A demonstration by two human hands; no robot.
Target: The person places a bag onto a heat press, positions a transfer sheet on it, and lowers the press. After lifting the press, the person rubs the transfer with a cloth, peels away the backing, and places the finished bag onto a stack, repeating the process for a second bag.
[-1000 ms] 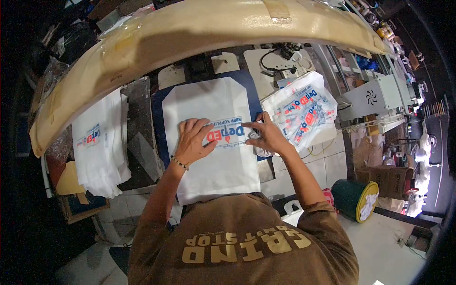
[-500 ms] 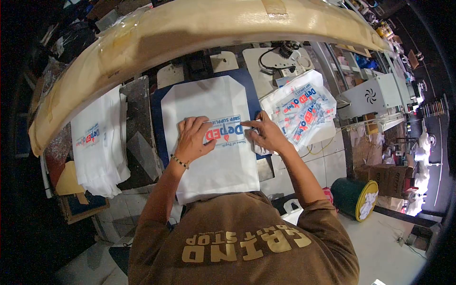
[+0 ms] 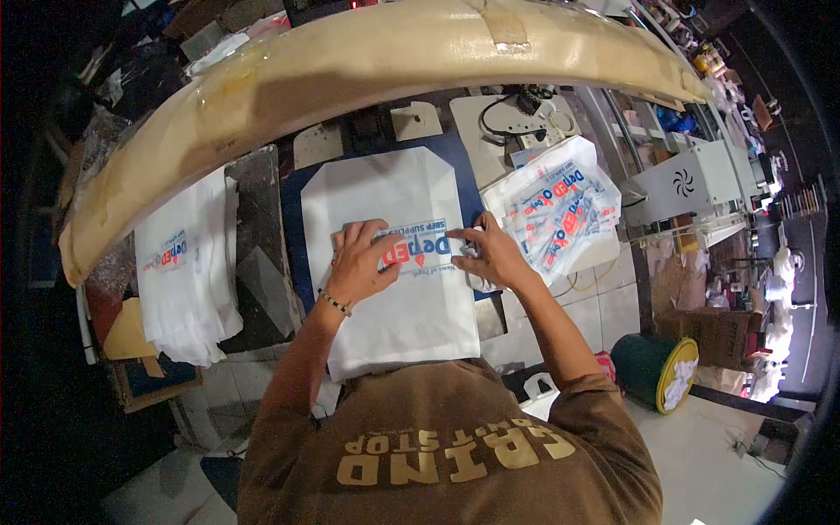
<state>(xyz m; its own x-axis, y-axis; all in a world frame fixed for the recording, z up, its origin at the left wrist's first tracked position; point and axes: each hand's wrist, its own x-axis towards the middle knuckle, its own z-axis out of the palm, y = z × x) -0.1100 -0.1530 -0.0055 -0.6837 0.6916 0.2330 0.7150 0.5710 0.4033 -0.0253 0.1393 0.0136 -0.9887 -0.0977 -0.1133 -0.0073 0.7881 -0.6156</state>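
Note:
A white cloth bag (image 3: 398,319) lies flat over a dark blue pad (image 3: 296,210). A rectangular sheet of blue and red lettering (image 3: 430,247) rests across the bag's middle. My left hand (image 3: 360,264) lies over the left part of the lettering, fingers spread and pressed down; a beaded bracelet circles that wrist. At the sheet's right end, the index finger and thumb of my right hand (image 3: 499,258) touch down with a gap between them. The other right fingers are curled and partly hidden.
To the left hangs a stack of printed white bags (image 3: 188,297). A pile of clear printed films (image 3: 569,206) sits at the right. A long tan padded bar (image 3: 350,66) arches across the top. A grey machine box (image 3: 678,184) and a green bin (image 3: 643,367) stand farther right.
The right thumb and index finger have shifted slightly at the sheet's right end. My left hand stays on the lettering. The whole view has moved a little.

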